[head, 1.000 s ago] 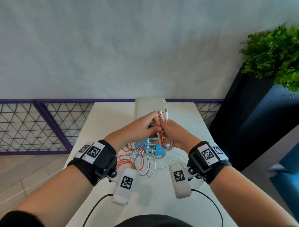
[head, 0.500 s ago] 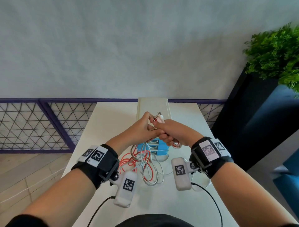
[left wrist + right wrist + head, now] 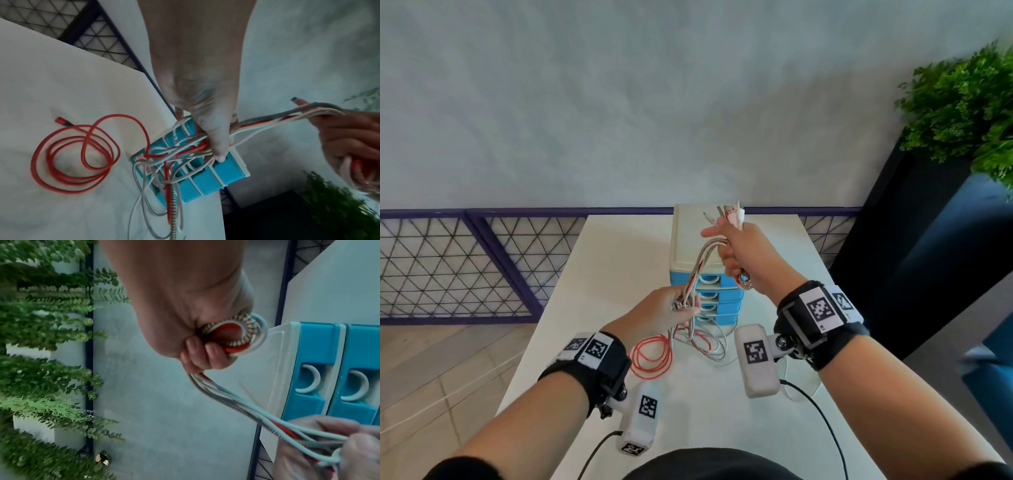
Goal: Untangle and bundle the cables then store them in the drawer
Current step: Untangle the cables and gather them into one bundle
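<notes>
Cables [image 3: 700, 270] stretched between both hands above the worktop [image 3: 619, 260].

The right hand [image 3: 748, 255] has its grip closed round a small coil of them, plug ends poking out above the fist, in front of the blue drawer unit [image 3: 717, 298]. Lower and nearer, the left hand [image 3: 667, 310] grips the same strands, thumb pressed over them. Below it the loose ends hang in a tangle onto the worktop, beside a red cable [image 3: 652, 356] lying in loops. A green plant [image 3: 962, 102] stands far right.
</notes>
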Demonstrator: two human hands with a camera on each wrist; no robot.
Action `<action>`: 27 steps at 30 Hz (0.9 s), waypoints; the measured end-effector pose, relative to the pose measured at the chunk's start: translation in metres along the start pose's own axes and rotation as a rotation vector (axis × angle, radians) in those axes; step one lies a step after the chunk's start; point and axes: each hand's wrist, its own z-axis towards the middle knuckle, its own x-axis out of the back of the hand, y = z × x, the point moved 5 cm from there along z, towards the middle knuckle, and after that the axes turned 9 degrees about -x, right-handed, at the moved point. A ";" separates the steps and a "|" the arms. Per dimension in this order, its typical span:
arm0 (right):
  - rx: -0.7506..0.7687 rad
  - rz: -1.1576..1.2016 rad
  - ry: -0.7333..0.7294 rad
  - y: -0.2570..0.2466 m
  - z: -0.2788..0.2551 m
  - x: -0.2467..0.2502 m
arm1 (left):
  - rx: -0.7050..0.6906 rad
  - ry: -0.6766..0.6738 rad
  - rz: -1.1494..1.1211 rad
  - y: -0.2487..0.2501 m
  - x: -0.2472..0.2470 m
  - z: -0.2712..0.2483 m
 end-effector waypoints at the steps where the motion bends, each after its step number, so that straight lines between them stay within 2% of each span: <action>1: 0.004 0.009 0.010 -0.001 -0.001 0.000 | 0.016 0.003 -0.019 -0.004 -0.001 -0.002; 6: -0.004 0.025 0.036 0.005 0.000 0.002 | 0.083 -0.039 -0.080 -0.020 -0.006 -0.006; 9: -0.021 0.031 0.006 0.010 0.004 0.008 | 0.097 -0.011 -0.109 -0.024 0.001 -0.006; 11: -0.031 -0.012 -0.009 0.011 0.004 0.015 | 0.076 0.057 -0.117 -0.026 0.010 -0.009; 15: -0.021 -0.176 -0.001 0.015 0.004 0.023 | 0.049 0.286 -0.106 -0.021 0.027 -0.018; 22: -0.012 -0.222 0.186 0.016 0.009 0.033 | -0.013 0.479 0.059 -0.027 0.040 -0.023; 25: -0.003 -0.235 0.255 0.014 0.009 0.040 | 0.015 0.463 0.133 -0.041 0.042 -0.027; 27: -0.013 -0.243 0.307 0.013 0.010 0.048 | 0.111 0.407 0.213 -0.060 0.043 -0.031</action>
